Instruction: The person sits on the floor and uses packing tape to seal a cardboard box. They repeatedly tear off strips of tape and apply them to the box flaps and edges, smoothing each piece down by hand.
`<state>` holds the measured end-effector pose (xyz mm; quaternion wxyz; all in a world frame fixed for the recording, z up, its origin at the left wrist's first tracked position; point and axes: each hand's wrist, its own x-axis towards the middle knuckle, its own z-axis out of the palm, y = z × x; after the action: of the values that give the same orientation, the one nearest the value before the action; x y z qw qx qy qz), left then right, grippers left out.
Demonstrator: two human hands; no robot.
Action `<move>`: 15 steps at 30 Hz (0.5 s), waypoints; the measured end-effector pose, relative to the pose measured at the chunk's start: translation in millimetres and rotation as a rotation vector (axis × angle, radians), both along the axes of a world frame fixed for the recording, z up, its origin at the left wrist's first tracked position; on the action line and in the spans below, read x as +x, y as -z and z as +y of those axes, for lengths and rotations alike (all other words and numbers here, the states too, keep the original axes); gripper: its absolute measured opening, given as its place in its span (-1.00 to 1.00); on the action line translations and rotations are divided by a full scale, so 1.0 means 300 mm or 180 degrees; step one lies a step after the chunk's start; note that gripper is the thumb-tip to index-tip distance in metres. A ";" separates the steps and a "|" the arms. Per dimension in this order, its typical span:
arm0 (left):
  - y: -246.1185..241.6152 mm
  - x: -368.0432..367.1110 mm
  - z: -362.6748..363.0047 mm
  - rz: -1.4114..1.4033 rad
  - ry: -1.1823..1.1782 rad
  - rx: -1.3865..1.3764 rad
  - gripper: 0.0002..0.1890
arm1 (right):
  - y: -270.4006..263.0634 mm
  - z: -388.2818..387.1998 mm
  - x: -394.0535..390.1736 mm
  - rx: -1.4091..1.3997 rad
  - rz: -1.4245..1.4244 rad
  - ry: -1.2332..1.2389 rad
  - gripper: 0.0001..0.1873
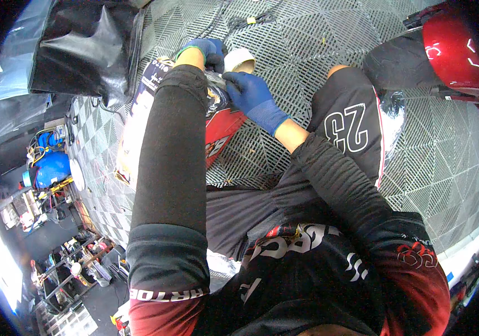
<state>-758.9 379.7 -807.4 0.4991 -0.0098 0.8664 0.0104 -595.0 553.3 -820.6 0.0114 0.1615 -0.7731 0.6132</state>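
My left hand (209, 51), in a blue and dark knit glove, bends over the far end of a printed bundle with clear plastic film (215, 80) on it. Its fingers are curled, and what lies under them is hidden. My right hand (251, 94), gloved alike, reaches in from the right with its fingertips at the film's edge. Whether it pinches the film I cannot tell. A pale tape roll (239, 60) stands just beyond the right fingertips, close to both hands. Below them a red panel with graphics (224, 128) rests on the floor. My left sleeve partly covers a white printed piece (130, 138).
Grey slatted floor tiles (302, 38) surround my folded legs. A coiled black cable (250, 21) lies ahead. Black sheeting (90, 46) hangs at upper left; a glossy red vehicle part (453, 54) is at upper right. A blue tank (52, 169) and a cluttered rack (75, 269) stand left.
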 end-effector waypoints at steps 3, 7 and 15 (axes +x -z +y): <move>-0.012 0.001 0.017 0.0057 0.0199 -0.0097 -0.48 | 0.005 0.009 0.006 0.0131 0.0223 -0.0073 -0.77; -0.020 -0.004 0.020 0.0019 0.0245 -0.0005 -0.45 | 0.016 0.006 0.002 0.0117 0.0349 -0.0038 -0.78; -0.019 -0.023 0.036 0.1173 0.0404 0.0787 -0.67 | 0.014 0.093 0.015 0.2245 -0.0010 -0.1127 -0.85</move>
<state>-765.7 390.6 -801.7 0.3294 0.1080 0.9340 0.0866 -590.6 581.1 -824.8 -0.1520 0.2854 -0.8966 0.3027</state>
